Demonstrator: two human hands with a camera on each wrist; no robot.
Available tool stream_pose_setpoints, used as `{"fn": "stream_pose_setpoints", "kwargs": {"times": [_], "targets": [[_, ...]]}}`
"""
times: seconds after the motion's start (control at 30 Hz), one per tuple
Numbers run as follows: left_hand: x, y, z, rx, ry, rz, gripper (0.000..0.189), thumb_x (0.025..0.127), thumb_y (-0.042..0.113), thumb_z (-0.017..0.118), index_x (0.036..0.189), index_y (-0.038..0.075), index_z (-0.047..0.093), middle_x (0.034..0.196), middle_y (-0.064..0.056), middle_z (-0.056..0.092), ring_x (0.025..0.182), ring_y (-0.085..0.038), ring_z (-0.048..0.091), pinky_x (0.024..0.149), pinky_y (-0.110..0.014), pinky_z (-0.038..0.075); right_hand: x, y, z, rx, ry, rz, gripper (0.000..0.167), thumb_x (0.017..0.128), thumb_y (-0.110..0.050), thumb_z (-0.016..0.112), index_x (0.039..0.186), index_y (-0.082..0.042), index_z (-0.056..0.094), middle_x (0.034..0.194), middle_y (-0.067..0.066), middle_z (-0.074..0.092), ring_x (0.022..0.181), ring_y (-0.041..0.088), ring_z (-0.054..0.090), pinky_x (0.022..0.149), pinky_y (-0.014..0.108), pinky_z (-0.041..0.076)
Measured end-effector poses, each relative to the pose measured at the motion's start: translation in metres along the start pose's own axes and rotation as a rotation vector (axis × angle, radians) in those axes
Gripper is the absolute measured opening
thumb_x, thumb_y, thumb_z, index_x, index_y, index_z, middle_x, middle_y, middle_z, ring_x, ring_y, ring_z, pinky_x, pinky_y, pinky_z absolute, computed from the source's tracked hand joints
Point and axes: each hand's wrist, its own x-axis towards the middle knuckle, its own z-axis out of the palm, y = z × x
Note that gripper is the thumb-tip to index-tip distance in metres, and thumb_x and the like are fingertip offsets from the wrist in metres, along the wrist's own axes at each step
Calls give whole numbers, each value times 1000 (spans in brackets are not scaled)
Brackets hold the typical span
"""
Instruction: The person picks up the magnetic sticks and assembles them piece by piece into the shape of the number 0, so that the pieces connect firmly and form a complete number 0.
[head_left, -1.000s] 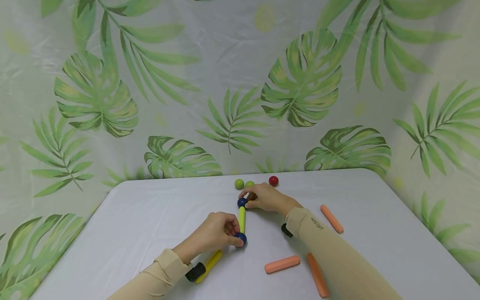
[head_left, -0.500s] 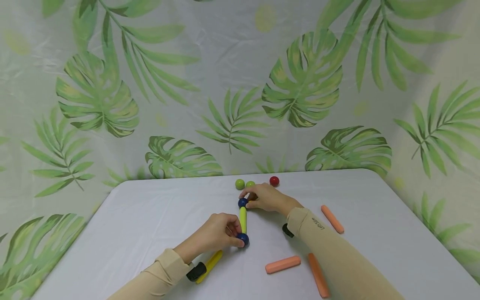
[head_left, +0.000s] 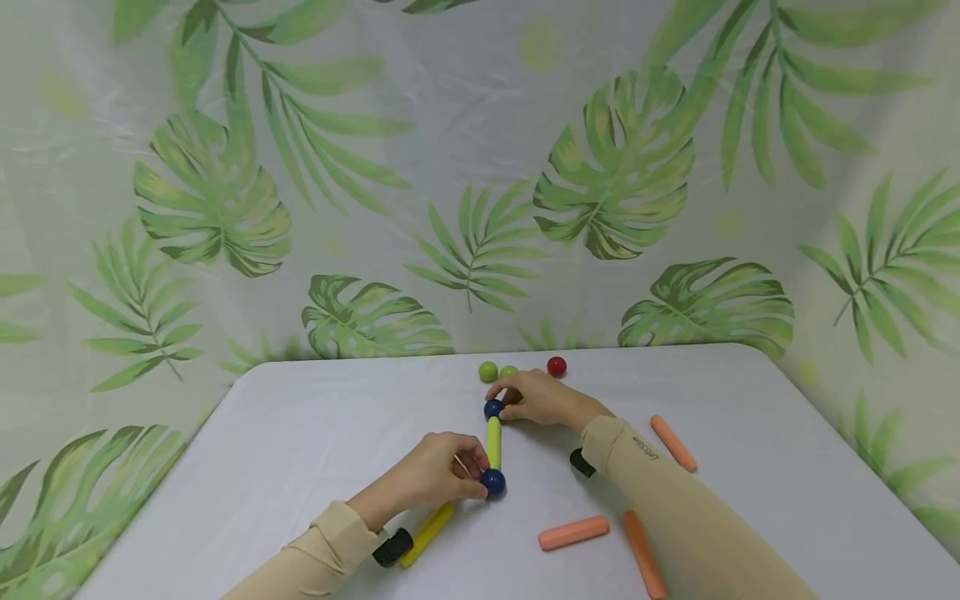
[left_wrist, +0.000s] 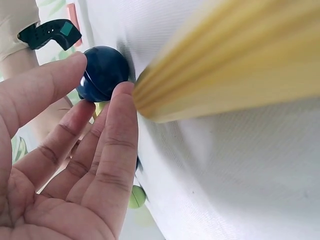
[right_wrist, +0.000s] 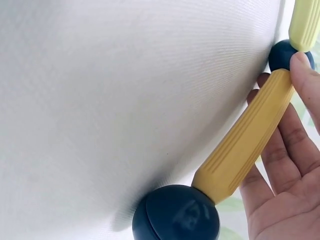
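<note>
A lime-yellow stick [head_left: 493, 443] runs between two blue balls on the table. My left hand [head_left: 438, 468] holds the near blue ball [head_left: 492, 482] between thumb and fingertips; the left wrist view shows the thumb tip against this blue ball [left_wrist: 105, 72]. At the far end, my right hand [head_left: 543, 398] pinches the other blue ball [head_left: 493, 409]. From that far ball [right_wrist: 282, 54], a golden-yellow stick [right_wrist: 245, 135] leads to a third blue ball [right_wrist: 176, 215] in the right wrist view. In the head view, the right hand hides this third ball.
Another yellow stick [head_left: 427, 535] lies under the left wrist. Orange sticks lie on the right: one short [head_left: 573, 532], one by the right forearm [head_left: 643, 554], one farther back [head_left: 673, 443]. Green balls [head_left: 488, 372] and a red ball [head_left: 557, 367] sit near the table's back edge.
The head view has shifted slightly, moving everything a little right and down in the picture. Both hands keep their places at the two blue balls, and the left fingers have loosened a little.
</note>
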Motion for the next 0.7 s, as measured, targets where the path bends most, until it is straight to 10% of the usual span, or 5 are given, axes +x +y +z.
{"fn": "stream_pose_setpoints", "kwargs": {"times": [0.7], "targets": [[-1,-1,0,-4,14,-9,17,90,12,87,99,12,73,91,2,73,79,-12,69,69,-24,55,1,-1,-2,-27,-37,-17,39,101,-21,77,140,-19,68,116,5,79,111,20,72,105,44,57]]}}
